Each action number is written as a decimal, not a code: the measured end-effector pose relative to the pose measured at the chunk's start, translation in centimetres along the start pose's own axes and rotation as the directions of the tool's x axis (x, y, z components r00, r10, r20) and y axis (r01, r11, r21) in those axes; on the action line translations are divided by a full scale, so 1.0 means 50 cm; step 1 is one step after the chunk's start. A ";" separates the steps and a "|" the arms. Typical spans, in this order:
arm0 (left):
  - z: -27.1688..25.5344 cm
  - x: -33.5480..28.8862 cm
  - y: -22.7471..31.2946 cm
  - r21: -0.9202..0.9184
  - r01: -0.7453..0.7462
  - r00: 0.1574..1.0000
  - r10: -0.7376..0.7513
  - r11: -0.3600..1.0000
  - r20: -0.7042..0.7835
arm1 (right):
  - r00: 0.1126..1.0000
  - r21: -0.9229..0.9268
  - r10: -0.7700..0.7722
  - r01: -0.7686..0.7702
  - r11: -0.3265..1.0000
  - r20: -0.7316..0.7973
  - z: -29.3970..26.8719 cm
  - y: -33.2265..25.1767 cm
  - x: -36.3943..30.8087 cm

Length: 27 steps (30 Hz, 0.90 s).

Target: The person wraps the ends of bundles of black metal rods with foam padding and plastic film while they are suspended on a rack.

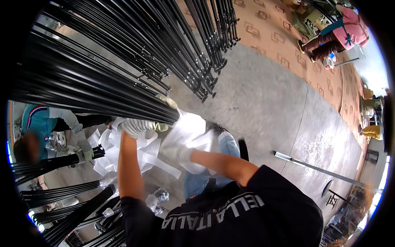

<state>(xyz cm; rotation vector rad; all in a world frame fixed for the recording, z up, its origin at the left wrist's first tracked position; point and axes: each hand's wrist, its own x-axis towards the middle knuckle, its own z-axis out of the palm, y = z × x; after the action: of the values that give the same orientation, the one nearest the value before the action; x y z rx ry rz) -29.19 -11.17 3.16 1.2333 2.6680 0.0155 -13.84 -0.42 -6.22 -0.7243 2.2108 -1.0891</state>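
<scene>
A thick bundle of black metal tubes [123, 92] slants in from the upper left. My left hand [140, 126], in a striped knit glove, grips the bundle near its lower end. Part of another glove [166, 101] shows on the bundle's far side; whose it is I cannot tell. White foam wrapping [189, 127] covers the tube ends and hangs down before my legs. At the wrapping's lower left is my right hand [177, 153], gloved in white and blurred by motion, its fingers unreadable.
More black tubes [193, 61] stand in rows beyond the bundle. At left, a gloved person [61, 119] handles another tube bundle [53, 164], near loose white foam strips [140, 154]. A metal pole [321, 169] crosses the right side. Another person [341, 35] stands far right by patterned flooring [284, 37].
</scene>
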 end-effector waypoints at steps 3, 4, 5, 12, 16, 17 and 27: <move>0.026 0.007 -0.022 0.060 -0.099 0.995 0.099 0.993 0.007 | 0.983 -0.357 0.084 -0.139 0.924 -0.164 0.006 0.093 0.130; 0.033 -0.003 -0.035 0.070 -0.098 0.995 0.097 0.993 0.017 | 0.961 -0.310 0.021 -0.109 0.944 -0.275 0.033 0.112 0.149; 0.040 -0.019 -0.049 0.095 -0.061 0.998 0.058 0.994 0.036 | 0.925 -0.269 -0.047 -0.061 0.961 -0.378 0.039 0.104 0.162; 0.111 -0.108 -0.041 0.095 0.276 0.959 -0.280 0.956 0.037 | 0.924 -0.296 -0.147 0.039 0.955 -0.354 0.051 0.088 0.242; 0.170 -0.108 -0.011 -0.163 0.339 0.940 -0.339 0.927 0.027 | 0.872 -0.266 -0.297 0.202 0.943 -0.389 0.104 0.107 0.284; 0.216 -0.131 -0.017 -0.273 0.350 0.929 -0.370 0.896 -0.025 | 0.969 -0.179 -0.166 0.134 0.975 -0.182 0.080 0.061 0.255; 0.261 -0.076 -0.083 -0.287 0.336 0.857 -0.417 0.897 -0.301 | 0.571 0.309 0.126 0.235 0.922 -0.811 -0.227 0.150 0.095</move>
<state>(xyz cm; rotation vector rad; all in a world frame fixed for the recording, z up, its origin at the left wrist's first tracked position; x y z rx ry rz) -27.51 -17.72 -9.33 0.6658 3.0642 0.5159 -26.53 6.17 -7.77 -0.0552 2.5357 -2.1678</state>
